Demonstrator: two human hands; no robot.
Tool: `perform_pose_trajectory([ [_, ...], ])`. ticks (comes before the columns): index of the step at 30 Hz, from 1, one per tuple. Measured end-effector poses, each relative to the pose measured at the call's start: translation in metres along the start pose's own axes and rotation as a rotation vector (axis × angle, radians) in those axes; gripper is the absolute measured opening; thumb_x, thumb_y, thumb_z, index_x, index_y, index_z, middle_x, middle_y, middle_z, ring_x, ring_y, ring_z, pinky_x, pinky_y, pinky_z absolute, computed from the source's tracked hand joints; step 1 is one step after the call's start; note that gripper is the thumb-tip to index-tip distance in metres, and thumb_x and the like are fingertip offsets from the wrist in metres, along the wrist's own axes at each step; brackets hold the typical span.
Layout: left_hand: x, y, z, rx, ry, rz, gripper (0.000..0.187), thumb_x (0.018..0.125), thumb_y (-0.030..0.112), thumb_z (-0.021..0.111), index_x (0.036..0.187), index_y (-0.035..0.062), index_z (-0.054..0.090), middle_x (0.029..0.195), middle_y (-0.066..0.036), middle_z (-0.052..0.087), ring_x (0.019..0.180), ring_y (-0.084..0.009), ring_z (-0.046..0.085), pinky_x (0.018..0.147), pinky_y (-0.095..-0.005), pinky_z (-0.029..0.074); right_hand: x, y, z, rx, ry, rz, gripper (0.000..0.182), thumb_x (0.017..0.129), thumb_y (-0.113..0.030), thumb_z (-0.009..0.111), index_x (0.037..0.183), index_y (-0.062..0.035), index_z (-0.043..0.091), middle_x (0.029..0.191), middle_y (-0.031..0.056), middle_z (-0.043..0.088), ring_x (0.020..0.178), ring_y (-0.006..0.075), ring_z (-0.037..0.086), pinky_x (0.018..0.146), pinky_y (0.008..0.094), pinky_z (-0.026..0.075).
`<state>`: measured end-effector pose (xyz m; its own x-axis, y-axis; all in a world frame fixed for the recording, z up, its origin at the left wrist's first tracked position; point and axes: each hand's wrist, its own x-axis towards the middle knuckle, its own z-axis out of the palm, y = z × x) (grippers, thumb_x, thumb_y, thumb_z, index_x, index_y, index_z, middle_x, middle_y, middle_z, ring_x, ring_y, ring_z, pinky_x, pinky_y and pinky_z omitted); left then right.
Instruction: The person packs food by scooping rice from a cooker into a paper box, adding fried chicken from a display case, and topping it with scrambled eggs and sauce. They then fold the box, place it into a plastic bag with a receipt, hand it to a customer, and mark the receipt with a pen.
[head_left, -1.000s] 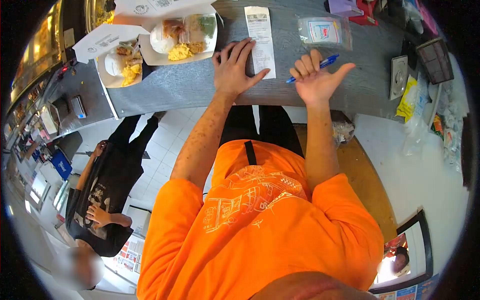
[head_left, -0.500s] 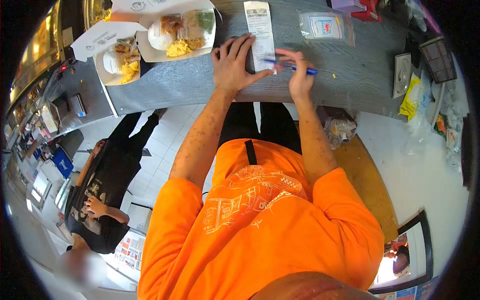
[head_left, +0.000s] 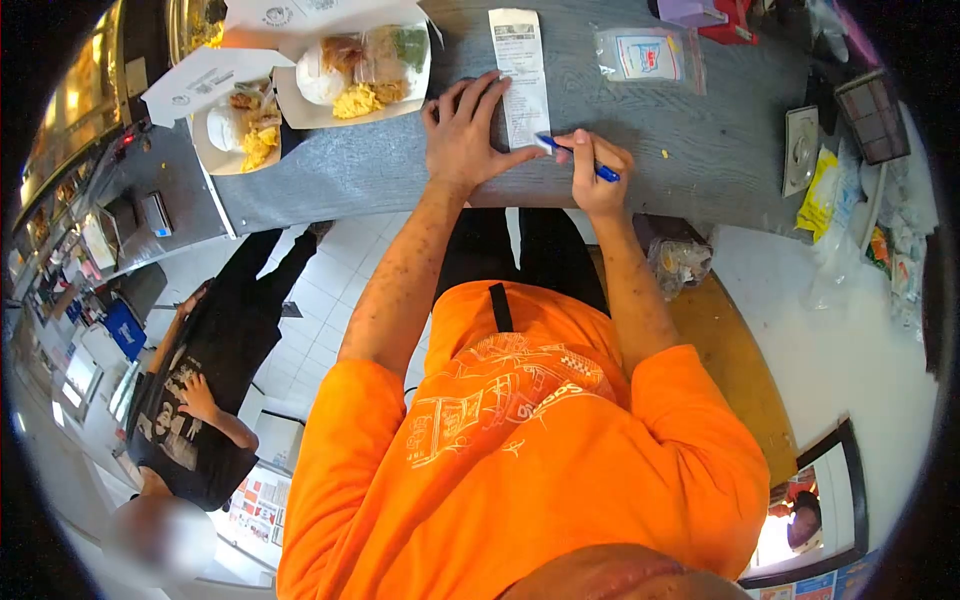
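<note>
A long printed receipt lies on the dark wood-grain counter. My left hand rests flat with fingers spread, its fingertips and thumb at the receipt's left edge. In my right hand is a blue pen, gripped between thumb and fingers. The pen's tip meets the lower right end of the paper. To the left of my left hand stands an open food box with rice, yellow scrambled egg, meat and a small packet. A smaller open box beside it holds rice and egg too.
A clear plastic bag with a white packet lies to the right of the receipt. Purple and red items sit at the back right. A person in black stands at the left. Below the counter is a brown surface.
My right hand, blurred by motion before, has turned the pen and brought its tip down to the receipt's lower end. My left hand stays in place.
</note>
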<state>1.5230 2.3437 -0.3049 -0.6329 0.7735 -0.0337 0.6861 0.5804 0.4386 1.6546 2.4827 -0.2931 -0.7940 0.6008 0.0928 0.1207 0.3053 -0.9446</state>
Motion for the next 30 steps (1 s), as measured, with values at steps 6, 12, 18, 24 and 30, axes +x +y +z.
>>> perform_pose_trajectory([
  [6,0.002,0.001,-0.003,0.023,-0.01,0.001,0.096,0.054,0.072,0.069,0.129,0.0164,0.05,0.137,-0.001,0.045,0.122,-0.0273,0.039,0.097,-0.0483,0.026,0.033,0.008,0.022,-0.049,0.045,-0.178,0.015,0.088,-0.006,0.056,0.086,0.0003,0.069,0.074,0.0125,0.068,0.063,0.021,0.066,0.057,0.0316,0.049],
  [12,0.0,-0.002,-0.011,-0.012,-0.031,0.0,0.1,0.055,0.073,0.067,0.134,0.0156,0.045,0.137,0.0,0.043,0.125,-0.0269,0.037,0.098,-0.0499,0.028,0.04,-0.005,0.01,-0.175,-0.014,-0.135,0.008,0.084,-0.005,0.06,0.083,0.0007,0.066,0.073,0.0125,0.065,0.071,0.0277,0.065,0.064,0.0351,0.05],
  [18,0.002,-0.005,-0.021,-0.17,-0.056,0.088,0.098,0.06,0.065,0.069,0.134,0.0065,0.043,0.136,-0.008,0.045,0.127,-0.0305,0.036,0.105,-0.0466,0.025,0.064,-0.004,0.024,-0.377,-0.232,-0.243,0.025,0.08,-0.012,0.058,0.105,-0.0062,0.062,0.108,0.0112,0.06,0.102,0.029,0.056,0.088,0.0427,0.044],
  [24,-0.033,-0.027,-0.073,-0.51,0.259,0.007,0.043,0.078,0.02,0.073,0.111,-0.001,0.055,0.11,-0.017,0.056,0.102,-0.0304,0.052,0.091,-0.0382,0.04,0.067,-0.062,0.018,-0.631,0.014,-0.281,0.024,0.085,-0.027,0.057,0.094,-0.0066,0.065,0.099,0.0101,0.062,0.096,0.0294,0.058,0.084,0.0398,0.045],
  [30,-0.06,-0.104,-0.069,-0.847,0.537,-0.931,0.035,0.091,0.024,0.056,0.111,-0.0041,0.052,0.108,-0.012,0.055,0.099,-0.0218,0.05,0.09,-0.0334,0.039,0.124,-0.091,0.088,-0.2,-0.687,0.508,0.056,0.091,-0.047,0.05,0.089,0.0077,0.064,0.066,0.0213,0.064,0.058,0.0271,0.067,0.058,0.0379,0.053],
])
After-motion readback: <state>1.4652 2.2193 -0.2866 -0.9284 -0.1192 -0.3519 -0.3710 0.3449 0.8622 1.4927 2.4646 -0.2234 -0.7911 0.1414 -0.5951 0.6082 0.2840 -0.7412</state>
